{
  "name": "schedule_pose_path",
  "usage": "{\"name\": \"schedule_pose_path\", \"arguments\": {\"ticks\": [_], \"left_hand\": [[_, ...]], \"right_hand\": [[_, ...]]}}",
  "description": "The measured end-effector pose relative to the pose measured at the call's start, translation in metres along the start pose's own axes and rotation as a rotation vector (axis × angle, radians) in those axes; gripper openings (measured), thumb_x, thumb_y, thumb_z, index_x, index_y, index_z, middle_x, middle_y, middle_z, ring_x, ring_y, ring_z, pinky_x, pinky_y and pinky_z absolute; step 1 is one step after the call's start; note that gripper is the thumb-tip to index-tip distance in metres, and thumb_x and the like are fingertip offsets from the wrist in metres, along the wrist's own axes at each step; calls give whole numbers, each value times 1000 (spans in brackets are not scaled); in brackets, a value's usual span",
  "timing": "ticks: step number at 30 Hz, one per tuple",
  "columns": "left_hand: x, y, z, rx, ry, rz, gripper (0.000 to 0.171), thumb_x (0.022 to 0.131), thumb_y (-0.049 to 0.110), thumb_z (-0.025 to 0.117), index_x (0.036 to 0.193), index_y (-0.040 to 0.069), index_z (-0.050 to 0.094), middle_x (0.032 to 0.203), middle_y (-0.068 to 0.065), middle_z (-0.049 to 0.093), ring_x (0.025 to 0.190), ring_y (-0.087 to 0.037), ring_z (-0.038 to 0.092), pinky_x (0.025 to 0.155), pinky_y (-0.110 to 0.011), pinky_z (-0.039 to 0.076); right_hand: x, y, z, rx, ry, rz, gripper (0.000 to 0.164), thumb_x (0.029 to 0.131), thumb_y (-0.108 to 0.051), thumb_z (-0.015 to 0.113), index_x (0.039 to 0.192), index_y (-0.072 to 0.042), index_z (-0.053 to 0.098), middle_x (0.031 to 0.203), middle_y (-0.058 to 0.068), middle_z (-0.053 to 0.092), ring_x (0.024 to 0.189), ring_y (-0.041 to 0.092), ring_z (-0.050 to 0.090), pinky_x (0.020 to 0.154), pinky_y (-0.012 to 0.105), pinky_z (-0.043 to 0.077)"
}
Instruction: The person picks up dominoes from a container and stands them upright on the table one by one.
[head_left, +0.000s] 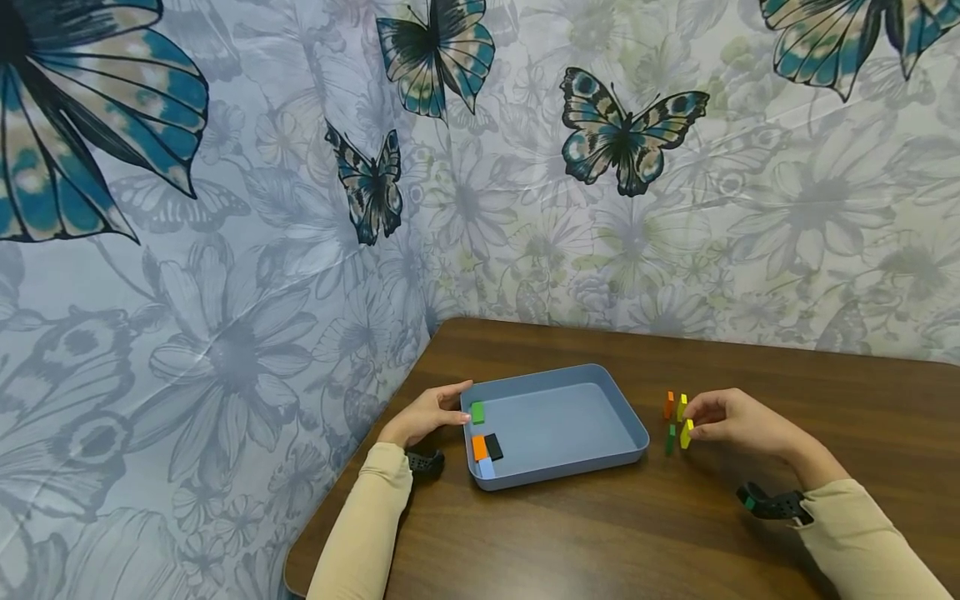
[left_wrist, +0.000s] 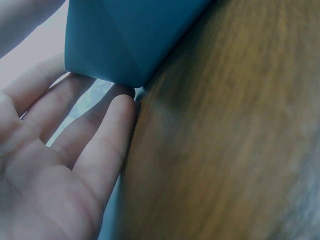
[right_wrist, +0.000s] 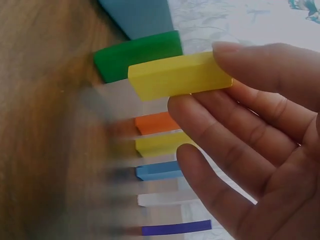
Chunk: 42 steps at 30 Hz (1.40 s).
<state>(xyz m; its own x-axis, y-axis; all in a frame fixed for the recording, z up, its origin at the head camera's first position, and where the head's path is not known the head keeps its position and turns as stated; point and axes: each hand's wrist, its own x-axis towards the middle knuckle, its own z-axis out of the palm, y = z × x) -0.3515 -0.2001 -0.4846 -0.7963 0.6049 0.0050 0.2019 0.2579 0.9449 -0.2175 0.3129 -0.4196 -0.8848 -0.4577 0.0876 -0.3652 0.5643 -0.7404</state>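
Observation:
A yellow block (right_wrist: pixel 175 75) is pinched between the thumb and fingers of my right hand (head_left: pixel 738 421). Close beside it a green block (right_wrist: pixel 140 52) stands on edge. Behind these, an orange block (right_wrist: pixel 156 123), another yellow block (right_wrist: pixel 162 144), and blue (right_wrist: pixel 157 171), white (right_wrist: pixel 165 199) and purple (right_wrist: pixel 177 227) ones line up; in the head view my hand hides part of this row. My left hand (head_left: pixel 426 414) touches the left end of the blue-grey tray (head_left: pixel 558 479) with extended fingers, seen against its outer wall in the left wrist view.
Inside the tray, along its left side, lie a green block (head_left: pixel 477 412), an orange block (head_left: pixel 480 447), a black block (head_left: pixel 493 447) and a light blue block (head_left: pixel 487 468). The brown wooden table (head_left: pixel 555 542) meets a butterfly-patterned wall covering (head_left: pixel 510 233) at the back.

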Motion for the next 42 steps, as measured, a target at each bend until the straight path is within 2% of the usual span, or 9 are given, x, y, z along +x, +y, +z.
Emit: {"name": "schedule_pose_path", "arguments": {"ticks": [5,12,20,31,35,42], "left_hand": [[-2,3,2,-3,2,-14,77,93,16,72,158,11,32,166,-11,25,152,-40,23,120,-56,30],[-3,7,4,-5,6,-17,77,92,16,73,158,10,32,166,-11,26,151,-41,26,118,-55,33],[-3,7,0,3,3,-10,76,93,14,71,158,10,32,166,-11,25,151,-41,24,119,-57,30],[-3,4,-3,2,-9,2,76,94,15,71,158,9,31,166,-13,26,150,-42,27,118,-55,33],[-2,3,-3,-2,-10,-10,76,94,15,71,158,10,31,166,-11,26,151,-40,26,119,-55,32],[1,1,-4,-12,-4,-13,76,92,16,73,157,14,34,166,-9,26,152,-39,24,120,-55,30]], "right_hand": [[3,6,2,6,-26,5,18,93,-8,69,105,5,66,99,9,71,84,0,63,71,22,54],[4,11,3,43,-58,19,18,93,-5,67,106,7,63,99,11,69,81,2,61,69,23,53],[2,8,9,58,-47,42,19,93,-4,67,107,8,62,100,14,68,82,3,62,69,24,54],[3,6,12,61,-69,29,20,94,-5,66,108,8,61,99,12,68,82,3,61,68,23,54],[3,6,12,53,-71,34,21,94,-6,67,109,7,61,98,9,67,82,3,60,68,24,53],[5,7,10,50,-83,34,22,94,-6,66,111,8,61,101,14,67,85,4,62,70,23,54]]}}
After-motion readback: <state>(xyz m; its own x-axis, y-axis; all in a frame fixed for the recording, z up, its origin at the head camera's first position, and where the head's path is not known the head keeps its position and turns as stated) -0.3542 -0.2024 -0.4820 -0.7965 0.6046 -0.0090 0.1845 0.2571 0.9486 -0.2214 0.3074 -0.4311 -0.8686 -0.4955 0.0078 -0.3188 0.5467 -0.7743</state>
